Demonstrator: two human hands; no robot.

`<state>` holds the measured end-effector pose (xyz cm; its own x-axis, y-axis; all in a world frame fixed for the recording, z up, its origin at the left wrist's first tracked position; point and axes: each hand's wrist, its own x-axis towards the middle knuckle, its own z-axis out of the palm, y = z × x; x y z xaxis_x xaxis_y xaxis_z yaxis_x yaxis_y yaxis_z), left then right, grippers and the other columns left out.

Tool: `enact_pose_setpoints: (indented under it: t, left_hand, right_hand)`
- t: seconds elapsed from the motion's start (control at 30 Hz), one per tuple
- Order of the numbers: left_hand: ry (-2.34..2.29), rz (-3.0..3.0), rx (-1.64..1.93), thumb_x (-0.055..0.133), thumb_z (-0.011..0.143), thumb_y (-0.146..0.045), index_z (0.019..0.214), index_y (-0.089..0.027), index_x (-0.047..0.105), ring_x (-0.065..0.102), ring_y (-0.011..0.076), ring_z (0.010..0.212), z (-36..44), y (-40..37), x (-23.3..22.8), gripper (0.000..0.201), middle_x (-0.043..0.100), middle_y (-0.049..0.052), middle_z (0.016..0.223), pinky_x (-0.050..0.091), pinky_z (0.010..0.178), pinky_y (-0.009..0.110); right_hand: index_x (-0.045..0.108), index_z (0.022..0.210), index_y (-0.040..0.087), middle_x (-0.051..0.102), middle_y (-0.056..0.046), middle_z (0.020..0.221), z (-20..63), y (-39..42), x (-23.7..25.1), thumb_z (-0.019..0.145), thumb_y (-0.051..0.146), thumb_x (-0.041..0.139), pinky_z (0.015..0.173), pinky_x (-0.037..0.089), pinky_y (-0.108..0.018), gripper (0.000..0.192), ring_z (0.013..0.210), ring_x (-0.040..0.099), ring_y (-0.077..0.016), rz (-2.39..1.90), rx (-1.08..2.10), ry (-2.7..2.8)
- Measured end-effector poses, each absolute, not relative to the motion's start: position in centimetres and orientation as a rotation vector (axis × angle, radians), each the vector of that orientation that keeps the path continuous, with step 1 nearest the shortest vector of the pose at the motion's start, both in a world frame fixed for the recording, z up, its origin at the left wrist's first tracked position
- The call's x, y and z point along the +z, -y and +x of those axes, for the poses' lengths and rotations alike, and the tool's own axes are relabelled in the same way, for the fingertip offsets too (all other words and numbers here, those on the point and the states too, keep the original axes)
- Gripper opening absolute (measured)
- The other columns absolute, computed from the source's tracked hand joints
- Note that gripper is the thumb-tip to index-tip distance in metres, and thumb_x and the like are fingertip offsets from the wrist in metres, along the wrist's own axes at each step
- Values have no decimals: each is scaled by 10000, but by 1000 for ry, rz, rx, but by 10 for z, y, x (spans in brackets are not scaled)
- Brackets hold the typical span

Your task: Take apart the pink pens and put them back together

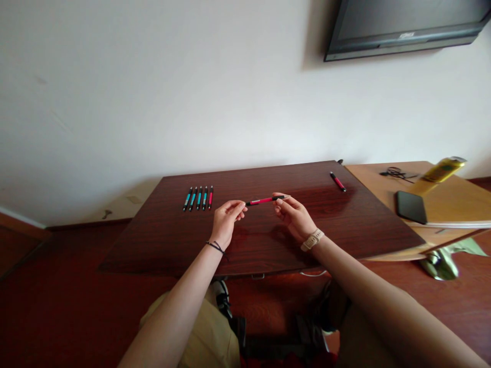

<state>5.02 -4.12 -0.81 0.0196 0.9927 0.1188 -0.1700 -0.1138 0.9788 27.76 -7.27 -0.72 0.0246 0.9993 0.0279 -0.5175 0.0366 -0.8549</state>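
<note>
A red pen with black ends (pixel 261 201) is held sideways above the dark wooden table (pixel 245 240). My left hand (pixel 227 221) pinches its left end between thumb and fingers. Around the black grip near its pointed tip, the fingers of my right hand (pixel 294 217) are closed. To the left, several blue-and-black pens (pixel 194 198) lie side by side in a row, with one red pen (pixel 210 197) at the row's right end. Another red pen (pixel 338 182) rests alone toward the table's back right.
On a lighter wooden desk (pixel 368 179) at right are a black phone (pixel 410 207), a dark cable (pixel 397 174) and a yellow can (pixel 441 171). A television (pixel 406 30) hangs on the wall above. The table's front edge is close to my legs.
</note>
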Motion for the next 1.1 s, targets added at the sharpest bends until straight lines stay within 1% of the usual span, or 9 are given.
enact_pose_setpoints:
  t: [0.13,0.27,0.3,0.47,0.63,0.8,0.93,1.03,1.1]
  left_hand:
    - [-992,1180,1350,852,787,-447,948,-152,758,608,119,668,50,40,-10,349,754,83,857,439,620,253]
    - [-977,1187,1340,839,810,-436,953,-153,754,607,115,681,50,40,-11,328,750,80,871,443,629,248]
    - [-974,1186,1338,840,811,-433,951,-154,753,606,114,681,50,41,-10,324,750,78,870,443,630,247]
    - [-968,1174,1345,848,801,-431,945,-154,754,612,115,677,52,42,-8,325,752,77,860,443,626,246]
    - [-970,1172,1349,848,790,-454,974,-158,772,656,138,699,52,41,-8,357,774,102,901,442,618,257]
    - [-975,1175,1345,821,817,-468,1079,-175,785,728,184,805,52,44,-8,394,791,136,1051,444,634,262]
    - [-947,1199,1339,783,856,-465,1142,-189,783,738,192,833,54,50,-5,397,786,139,1126,449,650,267]
    - [-945,1231,1324,753,881,-469,1182,-193,779,737,194,824,56,54,-2,408,782,142,1157,448,651,277]
    - [-946,1248,1318,741,890,-463,1196,-194,779,735,193,818,57,55,0,409,780,144,1170,447,653,281]
  right_hand:
    - [797,1113,251,733,-12,973,275,75,-6,785,395,882,717,542,-217,369,746,605,-96,-766,1412,801]
    - [735,1243,278,749,-11,997,274,75,-7,794,395,874,720,537,-227,485,756,630,-103,-755,1418,807]
    - [727,1248,282,752,-10,997,274,75,-7,795,397,875,720,537,-228,490,757,634,-105,-754,1417,807]
    - [775,1088,246,748,-24,997,273,75,-7,811,418,865,729,538,-222,338,772,631,-104,-749,1399,829]
    - [778,1110,269,750,-30,1017,273,74,-9,806,443,866,734,538,-250,361,795,633,-122,-765,1375,842]
    - [777,1112,274,754,-36,1022,273,73,-10,824,443,843,763,512,-281,340,850,636,-150,-796,1295,874]
    - [784,1096,251,756,-40,993,273,71,-9,838,443,819,687,456,-275,324,799,588,-145,-854,1170,920]
    - [777,1110,255,745,-25,975,274,71,-8,837,439,816,584,393,-259,332,673,494,-110,-835,1191,889]
    - [770,1122,264,736,-17,976,274,72,-7,834,440,819,541,363,-255,341,624,443,-97,-827,1213,868]
